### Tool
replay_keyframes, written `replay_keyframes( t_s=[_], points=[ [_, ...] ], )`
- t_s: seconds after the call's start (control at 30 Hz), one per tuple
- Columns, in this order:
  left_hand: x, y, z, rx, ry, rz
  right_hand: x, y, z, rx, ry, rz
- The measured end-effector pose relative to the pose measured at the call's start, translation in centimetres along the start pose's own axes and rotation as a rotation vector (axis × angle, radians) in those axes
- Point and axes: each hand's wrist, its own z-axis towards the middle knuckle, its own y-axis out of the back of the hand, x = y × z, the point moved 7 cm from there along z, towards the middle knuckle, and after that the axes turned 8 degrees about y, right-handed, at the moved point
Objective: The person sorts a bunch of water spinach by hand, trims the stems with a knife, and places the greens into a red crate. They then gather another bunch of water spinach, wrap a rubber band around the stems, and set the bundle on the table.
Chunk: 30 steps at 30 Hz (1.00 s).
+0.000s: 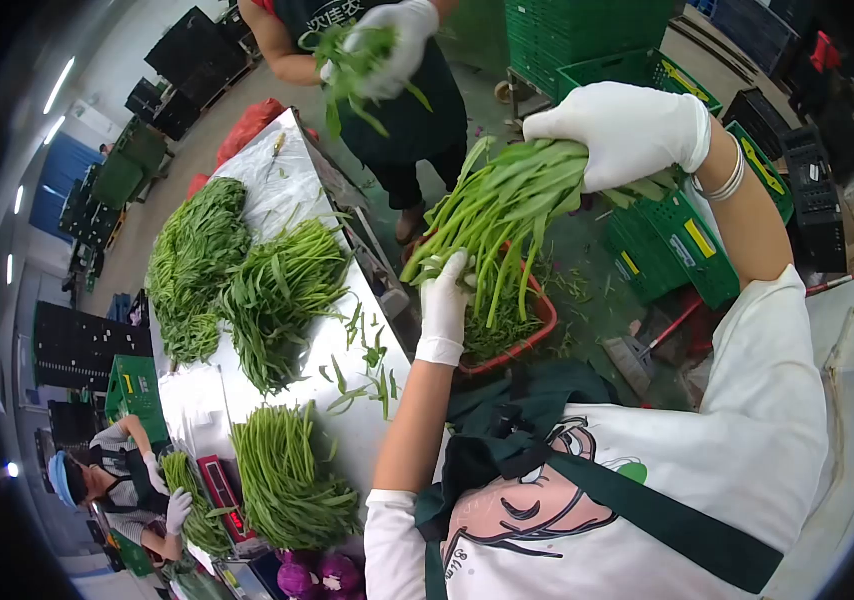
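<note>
My right hand, in a white glove, is closed around the leafy end of a bunch of green leafy vegetables. The stems of the bunch fan out down and to the left. Below it, my left hand, also gloved, has its fingers pinched at the stem ends. Under the bunch stands a red-rimmed basket with loose green pieces inside. To the left, a metal table carries a leafy heap, a second heap and a bundle of stems.
A person across the table end holds greens. Another person at lower left handles a bunch beside a red scale. Purple onions lie at the table's near edge. Green crates and a broom are on the right.
</note>
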Motion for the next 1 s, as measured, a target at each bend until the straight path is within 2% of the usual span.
replay_keyframes(
  t_s=[0.1, 0.13, 0.23, 0.27, 0.3, 0.37, 0.4, 0.43, 0.5, 0.57, 0.6, 0.63, 0.7, 0.83, 0.9, 0.93, 1.0],
  points=[
    [1.7, 2.2, 1.9, 0.017, -0.050, 0.061, 0.3, -0.6, -0.2, 0.002, 0.021, -0.092],
    [1.0, 2.2, 1.0, -0.097, -0.109, 0.176, 0.3, -0.6, -0.2, 0.012, 0.019, -0.117],
    [4.3, 6.7, 3.0, -0.154, 0.189, 0.002, 0.4, 0.3, -0.9, -0.016, 0.002, -0.042],
    [5.6, 8.9, 3.9, -0.193, 0.138, 0.108, 0.3, 0.9, -1.2, -0.039, -0.007, 0.006],
    [7.5, 10.8, 5.1, -0.107, 0.132, 0.054, 0.1, 1.2, -1.2, -0.035, 0.003, 0.028],
    [7.5, 10.5, 5.3, -0.063, -0.116, 0.745, -0.3, 1.1, -1.4, -0.018, 0.016, 0.094],
    [8.8, 11.9, 5.7, -0.159, 0.003, 0.630, -0.5, 0.8, -1.3, -0.006, -0.012, 0.132],
    [3.5, 7.6, 1.8, -0.101, -0.257, 0.570, -0.6, 0.6, -1.2, -0.017, -0.016, 0.116],
    [-0.3, 7.5, -1.4, -0.334, -0.518, 0.516, -0.6, 0.4, -1.2, -0.044, -0.023, 0.079],
    [-2.4, 6.4, -5.8, -0.525, -0.757, 0.257, -0.3, 0.3, -1.1, -0.038, -0.040, 0.026],
    [-4.0, 3.7, -8.6, -0.469, -1.004, 0.400, -0.3, 0.0, -0.9, -0.037, -0.037, -0.002],
    [-3.8, 1.9, -9.2, -0.375, -1.014, 0.614, -0.1, -0.2, -0.7, -0.032, -0.031, -0.030],
    [-3.9, -2.0, -10.5, -0.187, -1.223, 0.839, 0.1, -0.6, -0.2, -0.007, -0.019, 0.024],
    [-5.8, -4.0, -9.5, -0.325, -1.179, 1.079, 0.8, -1.0, 0.6, 0.031, 0.012, 0.006],
    [-5.3, -2.2, -7.7, -0.383, -1.066, 0.998, 1.0, -1.0, 0.5, 0.018, 0.005, -0.037],
    [-5.6, -2.1, -7.6, -0.396, -0.872, 0.915, 1.0, -1.0, 0.4, 0.012, 0.006, -0.045],
    [-4.8, -1.3, -6.4, -0.354, -0.732, 0.756, 1.1, -1.2, 0.4, 0.017, 0.010, -0.048]
  ],
)
